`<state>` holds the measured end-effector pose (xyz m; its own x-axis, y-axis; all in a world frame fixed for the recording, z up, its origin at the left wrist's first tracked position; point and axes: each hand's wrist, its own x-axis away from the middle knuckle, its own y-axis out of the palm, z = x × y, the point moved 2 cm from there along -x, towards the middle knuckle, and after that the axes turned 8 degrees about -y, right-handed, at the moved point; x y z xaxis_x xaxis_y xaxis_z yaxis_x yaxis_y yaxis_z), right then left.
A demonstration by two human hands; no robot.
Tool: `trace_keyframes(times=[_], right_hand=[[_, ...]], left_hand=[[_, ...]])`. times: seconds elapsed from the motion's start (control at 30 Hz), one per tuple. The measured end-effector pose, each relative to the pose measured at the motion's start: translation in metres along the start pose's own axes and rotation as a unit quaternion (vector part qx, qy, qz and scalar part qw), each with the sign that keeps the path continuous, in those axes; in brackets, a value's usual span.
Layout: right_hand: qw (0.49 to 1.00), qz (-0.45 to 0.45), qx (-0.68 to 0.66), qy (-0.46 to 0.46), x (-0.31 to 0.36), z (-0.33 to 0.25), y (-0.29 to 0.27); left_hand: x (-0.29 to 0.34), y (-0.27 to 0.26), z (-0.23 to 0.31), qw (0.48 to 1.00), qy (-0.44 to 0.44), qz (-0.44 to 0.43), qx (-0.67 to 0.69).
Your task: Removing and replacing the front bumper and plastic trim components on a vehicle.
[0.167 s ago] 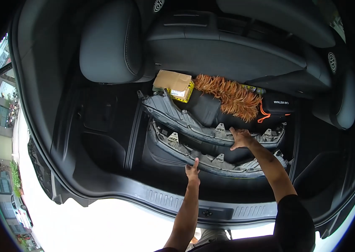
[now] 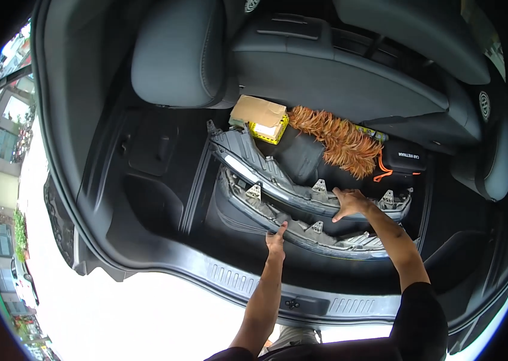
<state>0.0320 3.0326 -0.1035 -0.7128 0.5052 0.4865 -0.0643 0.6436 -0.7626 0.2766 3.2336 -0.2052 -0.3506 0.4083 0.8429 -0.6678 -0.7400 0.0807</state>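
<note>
Two long, curved car lamps lie in the boot, across the middle of the frame, bowed toward its lower edge. The right hand (image 2: 350,203) spans the far lamp (image 2: 239,147) right of centre, fingertips near its upper edge and thumb spread apart from them toward the lower edge. The left hand (image 2: 275,237) is at the lower edge of the near lamp (image 2: 341,242), thumb up against it; its other fingers are mostly hidden. The two hands are apart, and I cannot tell whether either one is gripping firmly.

For a good hold, thumb and fingers are best set on the solid housing rather than on the pale brackets (image 2: 320,186) that stick up and look easy to snap. The right hand sits well off toward one end of the far lamp, so its longer left part would probably swing or dip under a one-handed hold. The lamps lie close together, so lifting straight up should scrape less than sliding. Care is wise around the yellow box (image 2: 270,130) just beside the far lamp's upper-left part, the orange-brown duster (image 2: 341,144) above it, and the sill (image 2: 230,274) below.
</note>
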Motion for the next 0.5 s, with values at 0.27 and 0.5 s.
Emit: trace_keyframes(times=[0.27,0.5], right_hand=[[0.999,-0.037,-0.009,0.036,0.051,-0.062,-0.044],[0.995,0.012,-0.026,0.096,0.15,-0.128,-0.061]], left_hand=[[0.025,-0.013,0.002,0.992,0.101,-0.008,0.08],[0.089,-0.032,0.008,0.982,0.172,-0.043,0.065]])
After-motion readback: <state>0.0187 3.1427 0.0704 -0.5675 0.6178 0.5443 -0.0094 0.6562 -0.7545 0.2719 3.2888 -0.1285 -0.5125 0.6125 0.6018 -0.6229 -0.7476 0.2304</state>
